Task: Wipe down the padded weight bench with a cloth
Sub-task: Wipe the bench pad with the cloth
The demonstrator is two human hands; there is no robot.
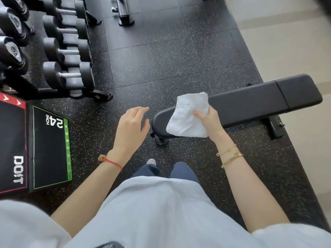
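The black padded weight bench (250, 102) runs from centre to the right, its rounded near end pointing left. My right hand (208, 119) grips a folded white cloth (188, 115) by one edge, and the cloth hangs over the bench's near end. I cannot tell whether the cloth touches the pad. My left hand (130, 127) hovers to the left of the bench end, fingers apart, holding nothing.
A rack of black dumbbells (66, 51) stands at the upper left. Black plyo boxes (50, 147), one marked "24 INCH", sit at the left. Another bench's base (123, 13) is at the top. The speckled rubber floor meets pale flooring (286, 51) on the right.
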